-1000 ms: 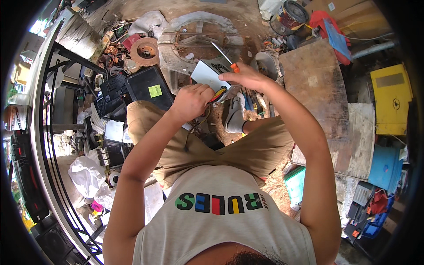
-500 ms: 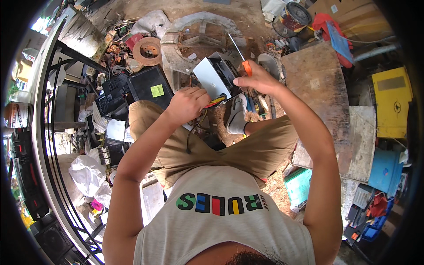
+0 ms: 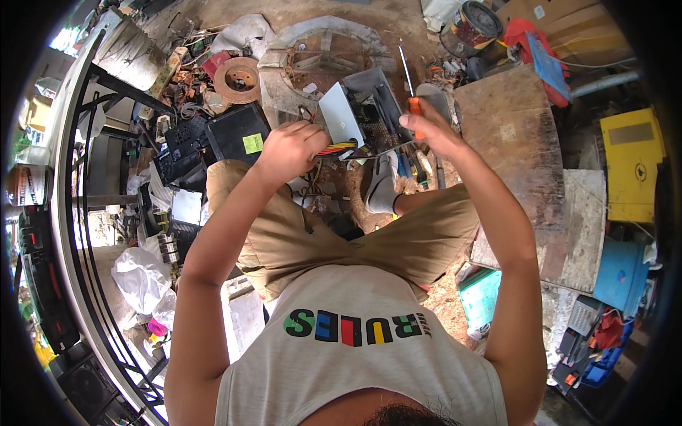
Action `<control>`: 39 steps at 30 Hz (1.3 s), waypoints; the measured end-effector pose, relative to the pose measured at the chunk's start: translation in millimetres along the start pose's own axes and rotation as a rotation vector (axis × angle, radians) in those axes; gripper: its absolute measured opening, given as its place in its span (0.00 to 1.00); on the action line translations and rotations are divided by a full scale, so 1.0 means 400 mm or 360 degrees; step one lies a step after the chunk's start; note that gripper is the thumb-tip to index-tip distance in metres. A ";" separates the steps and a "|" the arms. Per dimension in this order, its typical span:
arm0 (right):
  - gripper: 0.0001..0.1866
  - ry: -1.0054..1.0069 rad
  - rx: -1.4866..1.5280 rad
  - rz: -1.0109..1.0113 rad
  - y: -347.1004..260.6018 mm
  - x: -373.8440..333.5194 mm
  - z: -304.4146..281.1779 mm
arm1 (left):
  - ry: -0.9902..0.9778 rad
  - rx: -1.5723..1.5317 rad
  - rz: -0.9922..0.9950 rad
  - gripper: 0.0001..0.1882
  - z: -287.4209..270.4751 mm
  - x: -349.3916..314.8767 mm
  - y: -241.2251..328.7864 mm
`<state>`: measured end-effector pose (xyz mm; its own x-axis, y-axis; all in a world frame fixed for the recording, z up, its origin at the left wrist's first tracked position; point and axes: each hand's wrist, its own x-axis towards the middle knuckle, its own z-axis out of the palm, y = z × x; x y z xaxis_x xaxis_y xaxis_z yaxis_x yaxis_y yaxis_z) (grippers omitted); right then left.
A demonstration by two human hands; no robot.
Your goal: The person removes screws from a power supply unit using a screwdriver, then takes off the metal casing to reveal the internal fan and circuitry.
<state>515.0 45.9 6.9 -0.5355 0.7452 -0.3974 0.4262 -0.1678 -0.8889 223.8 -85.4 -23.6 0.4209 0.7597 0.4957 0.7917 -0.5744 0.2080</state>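
Note:
In front of my knees is a metal power supply box, its grey casing (image 3: 389,113) folded apart from a pale silver panel (image 3: 340,117), showing a dark inside. A bundle of coloured wires (image 3: 335,148) comes out at its near side. My left hand (image 3: 290,150) is closed round those wires; its fingertips are partly hidden. In my right hand (image 3: 439,135) is a screwdriver (image 3: 415,108) with an orange handle, its shaft pointing up and away. The right thumb is at the casing's right edge; whether it presses on it I cannot tell.
A round concrete piece (image 3: 327,35) lies beyond the box. To the left are a black case (image 3: 231,135) with a yellow note, a rusty disc (image 3: 236,81) and scrap. Several hand tools (image 3: 419,167) lie by my foot. A wooden board (image 3: 508,135) is at right.
The casing has swung away from the silver panel, so its inside shows more. My right hand has moved right with the screwdriver. My left hand has shifted left and slightly up.

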 end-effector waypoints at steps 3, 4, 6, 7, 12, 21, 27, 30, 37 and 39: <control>0.48 0.0112 0.0205 -0.0048 0.012 -0.012 0.006 | -0.0127 -0.0104 -0.0134 0.21 0.000 0.015 0.002; 0.46 0.0178 0.0258 -0.0103 0.030 -0.003 0.000 | -0.0164 -0.0183 -0.0231 0.25 -0.006 0.019 0.013; 0.42 0.0291 0.0367 -0.0217 0.068 0.023 -0.005 | -0.0019 -0.0610 -0.0605 0.38 0.007 0.007 0.040; 0.37 0.0094 0.0358 -0.0220 0.015 0.009 -0.004 | 0.0178 -0.0952 -0.0879 0.45 0.035 -0.008 0.052; 0.35 0.0084 0.0156 -0.0728 0.029 0.013 0.047 | 0.0484 -0.1758 -0.1869 0.55 0.098 0.108 0.062; 0.36 0.0223 -0.0144 -0.0742 -0.049 0.013 0.091 | 0.0525 -0.1011 -0.1653 0.44 0.029 0.157 0.111; 0.27 0.0381 0.0301 -0.0893 -0.009 0.022 -0.028 | 0.1002 -0.2179 -0.1551 0.21 0.010 0.147 -0.010; 0.33 0.0403 0.0776 -0.1079 0.008 -0.007 -0.021 | 0.1047 -0.2061 -0.1673 0.25 0.016 0.156 0.005; 0.44 0.0621 0.0460 -0.1454 -0.033 -0.051 0.067 | 0.1177 -0.2882 -0.1514 0.21 0.008 0.134 -0.014; 0.47 0.0604 0.0511 -0.1403 -0.007 -0.030 0.078 | 0.1258 -0.2935 -0.1413 0.21 -0.002 0.135 -0.011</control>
<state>497.3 17.3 6.9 -0.2736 0.8338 0.4795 -0.2554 0.4176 -0.8720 242.8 -42.0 3.0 -0.3057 0.9457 -0.1105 -0.7673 -0.1760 0.6167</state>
